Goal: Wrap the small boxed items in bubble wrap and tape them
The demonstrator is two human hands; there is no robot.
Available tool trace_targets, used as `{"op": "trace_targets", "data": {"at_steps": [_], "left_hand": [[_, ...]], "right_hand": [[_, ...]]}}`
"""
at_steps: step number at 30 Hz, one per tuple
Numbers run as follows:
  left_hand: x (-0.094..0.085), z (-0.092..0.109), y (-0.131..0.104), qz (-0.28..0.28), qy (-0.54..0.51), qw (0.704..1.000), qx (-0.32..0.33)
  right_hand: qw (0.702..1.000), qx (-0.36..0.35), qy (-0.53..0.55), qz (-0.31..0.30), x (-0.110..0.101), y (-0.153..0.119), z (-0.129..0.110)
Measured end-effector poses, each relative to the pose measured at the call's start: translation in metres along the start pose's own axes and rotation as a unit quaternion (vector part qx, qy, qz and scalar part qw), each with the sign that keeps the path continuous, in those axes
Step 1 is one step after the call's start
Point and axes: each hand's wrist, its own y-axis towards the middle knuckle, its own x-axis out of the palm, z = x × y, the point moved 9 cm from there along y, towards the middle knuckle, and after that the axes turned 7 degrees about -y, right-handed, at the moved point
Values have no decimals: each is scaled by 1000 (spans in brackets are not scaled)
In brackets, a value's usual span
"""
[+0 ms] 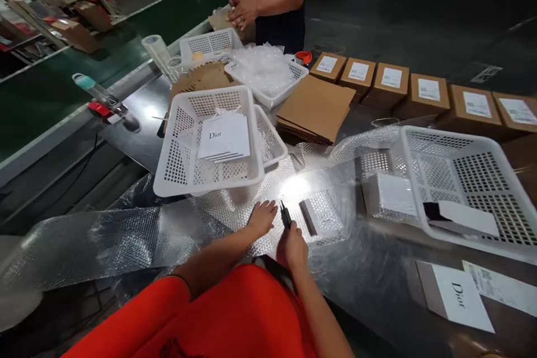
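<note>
My left hand [262, 218] lies flat with its fingers stretched over a sheet of bubble wrap [235, 207] on the metal table. Held in my right hand [295, 246] is a slim black utility knife [286, 215], its narrow tip pointing away from me, close to my left fingertips. Just right of the knife, a small white box [324, 213] with a dark side lies on or under clear bubble wrap; I cannot tell which. The long bubble wrap strip [121, 240] runs off to the left past the table edge.
A white basket [168, 168] holds white Dior cards [224, 135]. Another basket [470, 140] stands right, near wrapped boxes [396, 193] and a Dior envelope [459, 293]. Cardboard sheets [316, 106], labelled cartons [392, 78] and a tape dispenser [104, 103] lie farther back. A co-worker [277, 5] stands opposite.
</note>
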Motion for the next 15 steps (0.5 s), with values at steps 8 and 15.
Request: {"op": "trace_targets", "data": {"at_steps": [8,15], "left_hand": [[11,-7,4,0,0,1000,-15],[13,-9,7,-4,3,1000,-15]], "right_hand": [[999,-5,-43,-10,6,11,-18],[996,-28,-87,13,30,-21,19]]}}
